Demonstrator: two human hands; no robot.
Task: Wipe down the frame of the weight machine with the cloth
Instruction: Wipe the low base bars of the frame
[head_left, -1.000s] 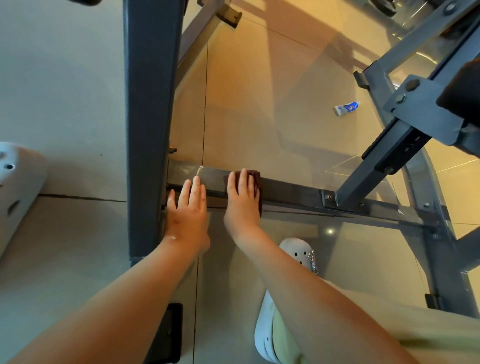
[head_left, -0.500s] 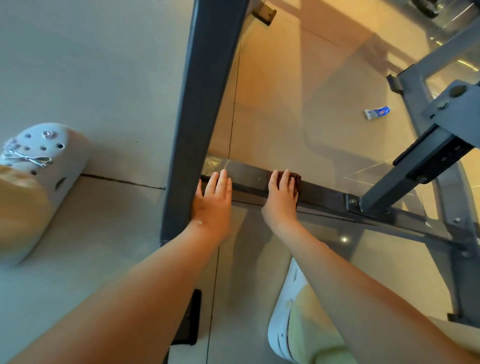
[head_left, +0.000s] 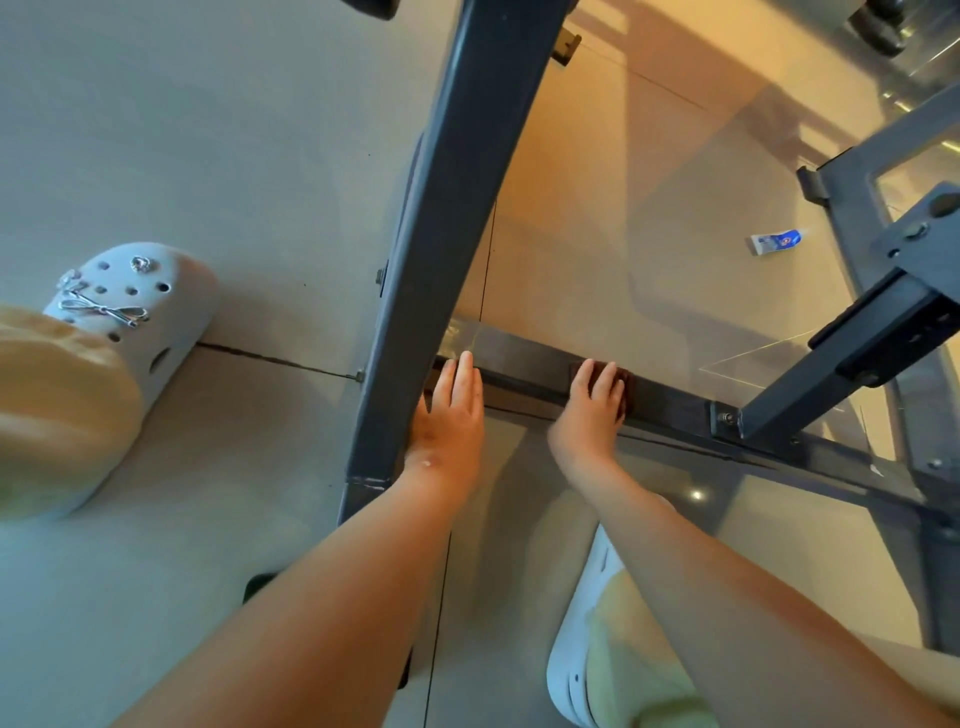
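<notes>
- Floor (head_left: 208, 130): large pale tiles, grey at 9 o'clock and glossy amber at 1 o'clock, with a dark joint running in from the left
- Upright post (head_left: 447, 208) of the weight machine frame: dark grey metal, crossing the view from 12 o'clock down to just left of centre
- Crossbar (head_left: 524, 358): low grey frame member lying on the floor, starting at the post's foot and running toward 4 o'clock
- Diagonal brace (head_left: 810, 384): bolted to the crossbar and rising toward 3 o'clock
- Left clog (head_left: 145, 291): white with silver charms, at 9 o'clock, well apart from the frame
- Right clog (head_left: 576, 649): white, at 5 o'clock, on the near side of the crossbar
- Left grip (head_left: 449, 415): fingers straight and together, tips resting on the crossbar beside the post; it has hold of nothing; thumb side hidden behind the post
- Right grip (head_left: 589, 410): at centre, fingers laid out flat on the cloth, pressing it to the crossbar; thumb not seen
- Cloth (head_left: 628, 387): dark maroon, on top of the crossbar under the right fingers, its edge showing at their 3 o'clock side
- Small tube (head_left: 775, 243): white and blue, lying on the floor at 2 o'clock
</notes>
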